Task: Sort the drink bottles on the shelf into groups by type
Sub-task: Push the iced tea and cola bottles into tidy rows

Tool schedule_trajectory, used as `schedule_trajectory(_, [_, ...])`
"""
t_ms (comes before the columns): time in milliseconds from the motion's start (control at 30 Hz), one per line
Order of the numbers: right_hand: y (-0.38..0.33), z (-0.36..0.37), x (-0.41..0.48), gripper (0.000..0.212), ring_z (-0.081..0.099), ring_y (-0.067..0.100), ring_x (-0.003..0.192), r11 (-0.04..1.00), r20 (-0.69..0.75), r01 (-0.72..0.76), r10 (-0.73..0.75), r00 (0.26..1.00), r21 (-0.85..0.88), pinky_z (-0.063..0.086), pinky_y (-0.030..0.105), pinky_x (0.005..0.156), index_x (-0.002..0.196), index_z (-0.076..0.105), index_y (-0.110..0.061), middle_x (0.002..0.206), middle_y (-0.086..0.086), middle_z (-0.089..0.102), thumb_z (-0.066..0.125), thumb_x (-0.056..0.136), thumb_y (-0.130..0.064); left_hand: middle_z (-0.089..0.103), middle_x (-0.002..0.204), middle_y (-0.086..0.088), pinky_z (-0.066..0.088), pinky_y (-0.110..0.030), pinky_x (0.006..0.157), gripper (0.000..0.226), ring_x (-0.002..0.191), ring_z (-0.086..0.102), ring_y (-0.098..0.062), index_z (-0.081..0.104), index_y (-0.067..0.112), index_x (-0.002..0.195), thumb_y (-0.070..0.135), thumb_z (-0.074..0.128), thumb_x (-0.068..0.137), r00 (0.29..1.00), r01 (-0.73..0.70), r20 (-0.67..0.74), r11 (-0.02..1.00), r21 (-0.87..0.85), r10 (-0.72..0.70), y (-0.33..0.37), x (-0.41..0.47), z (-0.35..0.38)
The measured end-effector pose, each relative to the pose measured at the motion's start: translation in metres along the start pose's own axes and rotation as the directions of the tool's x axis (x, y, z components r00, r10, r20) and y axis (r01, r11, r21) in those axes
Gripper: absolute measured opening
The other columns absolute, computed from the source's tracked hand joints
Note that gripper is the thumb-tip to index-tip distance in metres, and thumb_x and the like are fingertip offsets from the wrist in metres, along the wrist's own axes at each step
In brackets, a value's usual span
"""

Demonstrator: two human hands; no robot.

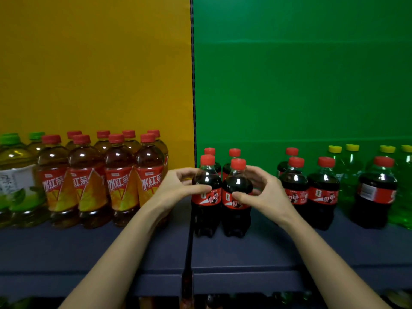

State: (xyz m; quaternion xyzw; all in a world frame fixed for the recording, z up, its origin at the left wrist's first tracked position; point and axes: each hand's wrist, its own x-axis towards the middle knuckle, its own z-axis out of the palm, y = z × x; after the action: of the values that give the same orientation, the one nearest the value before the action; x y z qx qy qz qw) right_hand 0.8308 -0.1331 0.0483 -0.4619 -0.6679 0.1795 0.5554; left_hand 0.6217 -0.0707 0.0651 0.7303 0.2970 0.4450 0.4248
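8 cola bottles on the shelf, green-backed side: 4 in a tight block at ctr, 4 more to the right. Left hand grips the front-left cola bottle, right hand grips the front-right cola bottle, thumbs on labels. 4 yellow-cap green sodas behind, far right, last one cut off by the frame. Yellow-backed side: 8 red-cap iced teas in 2 rows. At least 2 green teas, cut off at left edge.

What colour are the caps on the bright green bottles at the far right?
The caps on the green bottles are yellow, clearest in the head view.
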Motion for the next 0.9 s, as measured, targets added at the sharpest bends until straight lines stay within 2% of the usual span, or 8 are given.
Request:
schedule_trajectory(133, [0.011, 0.002, -0.01, 0.054, 0.051, -0.007, 0.114, 0.997, -0.024, -0.046, 0.047, 0.999, 0.061, 0.041, 0.015, 0.096, 0.11, 0.05, -0.041, 0.121, -0.018, 0.056, 0.076, 0.073, -0.011, 0.072, 0.103, 0.005, 0.05, -0.033, 0.093, 0.042, 0.101, 0.067, -0.013, 0.066, 0.023, 0.101, 0.011, 0.079, 0.063, 0.999, 0.032, 0.021, 0.999, -0.025, -0.032, -0.013, -0.004, 0.004])
schedule_trajectory(233, [0.016, 0.004, -0.021, 0.057, 0.05, -0.018, 0.107, 0.995, 0.023, -0.071, 0.07, 0.997, 0.065, 0.041, 0.005, 0.089, 0.115, 0.044, -0.042, 0.119, -0.025, 0.052, 0.073, 0.076, -0.011, 0.064, 0.115, 0.012, 0.046, -0.03, 0.099, 0.052, 0.11, 0.059, -0.005, 0.058, 0.025, 0.116, 0.018, 0.076, 0.068, 0.997, 0.031, 0.064, 0.999, 0.031, -0.033, -0.016, -0.008, 0.006])
schedule_trajectory(333, [0.026, 0.006, -0.031, 0.068, 0.052, -0.01, 0.108, 0.993, 0.03, -0.119, 0.119, 0.992, -0.024, 0.044, 0.006, 0.086, 0.127, 0.038, -0.036, 0.12, -0.02, 0.053, 0.077, 0.072, -0.025, 0.056, 0.113, 0.018, 0.05, -0.013, 0.083, 0.074, 0.103, 0.057, 0.002, 0.044, 0.026, 0.126, 0.029, 0.081, 0.062, 0.999, 0.014, 0.046, 0.982, 0.191, -0.023, -0.022, -0.019, 0.015])
schedule_trajectory(433, [0.033, 0.007, -0.031, 0.072, 0.055, -0.006, 0.102, 0.982, -0.018, -0.177, 0.176, 0.984, -0.073, 0.047, 0.007, 0.078, 0.129, 0.039, -0.023, 0.118, -0.011, 0.057, 0.077, 0.069, -0.034, 0.059, 0.103, 0.014, 0.051, -0.008, 0.069, 0.07, 0.091, 0.06, 0.002, 0.046, 0.018, 0.12, 0.027, 0.083, 0.062, 0.995, -0.032, -0.082, 0.961, 0.274, 0.057, -0.03, -0.022, 0.023])
schedule_trajectory(567, [0.037, 0.011, -0.022, 0.062, 0.055, -0.008, 0.095, 0.98, -0.052, -0.179, 0.176, 0.983, -0.083, 0.043, 0.001, 0.073, 0.123, 0.042, -0.019, 0.115, -0.007, 0.059, 0.076, 0.073, -0.029, 0.062, 0.106, 0.005, 0.053, -0.01, 0.072, 0.07, 0.09, 0.061, 0.001, 0.047, 0.011, 0.123, 0.025, 0.082, 0.064, 0.989, -0.023, -0.134, 0.961, 0.276, 0.062, -0.038, -0.012, 0.023])
schedule_trajectory(667, [0.043, 0.015, -0.017, 0.063, 0.056, -0.001, 0.1, 0.979, -0.082, -0.172, 0.164, 0.983, -0.111, 0.043, 0.001, 0.075, 0.126, 0.042, -0.017, 0.122, -0.003, 0.056, 0.075, 0.074, -0.031, 0.061, 0.117, -0.002, 0.052, -0.013, 0.078, 0.072, 0.1, 0.06, -0.006, 0.047, 0.01, 0.126, 0.026, 0.081, 0.065, 0.985, -0.026, -0.154, 0.959, 0.281, 0.072, -0.045, -0.006, 0.025])
schedule_trajectory(767, [0.047, 0.017, -0.014, 0.061, 0.055, 0.004, 0.104, 0.979, -0.106, -0.17, 0.158, 0.982, -0.116, 0.043, 0.0, 0.077, 0.126, 0.044, -0.016, 0.125, -0.001, 0.054, 0.074, 0.075, -0.031, 0.061, 0.119, -0.001, 0.05, -0.009, 0.076, 0.071, 0.099, 0.057, -0.001, 0.048, 0.011, 0.127, 0.027, 0.081, 0.067, 0.982, -0.035, -0.169, 0.957, 0.287, 0.087, -0.049, 0.0, 0.026])
schedule_trajectory(900, [0.052, 0.019, -0.013, 0.062, 0.055, 0.007, 0.108, 0.98, -0.117, -0.173, 0.161, 0.98, -0.1, 0.043, 0.01, 0.087, 0.127, 0.045, -0.017, 0.127, 0.001, 0.054, 0.074, 0.075, -0.033, 0.061, 0.121, -0.003, 0.049, -0.013, 0.079, 0.072, 0.103, 0.059, -0.008, 0.048, 0.011, 0.129, 0.026, 0.081, 0.067, 0.979, -0.018, -0.192, 0.962, 0.273, 0.073, -0.055, 0.005, 0.027])
